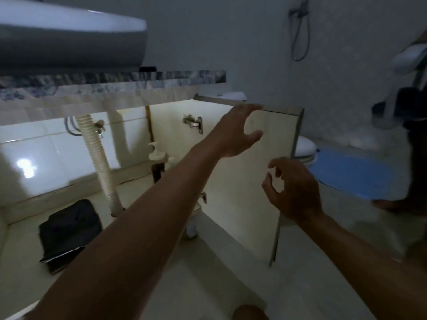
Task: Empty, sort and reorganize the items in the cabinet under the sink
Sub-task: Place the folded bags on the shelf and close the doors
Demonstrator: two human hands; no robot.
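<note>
Under the sink (69,31) the cabinet door (240,204) stands open, the left hand (235,132) spread before its upper part, the right hand (293,190) loosely curled and empty near its edge, with a black bag (69,229), ribbed hose (99,158) and pump bottle (157,155) inside.

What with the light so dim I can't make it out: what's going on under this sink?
A person is working at the open cabinet. Their left hand reaches, fingers spread, toward the top edge of the open cabinet door; whether it touches is unclear. The right hand hovers in front of the door, fingers loosely curled, holding nothing. A black pouch, a pump bottle and the drain hose sit inside, so the emptying is not yet done.
</note>
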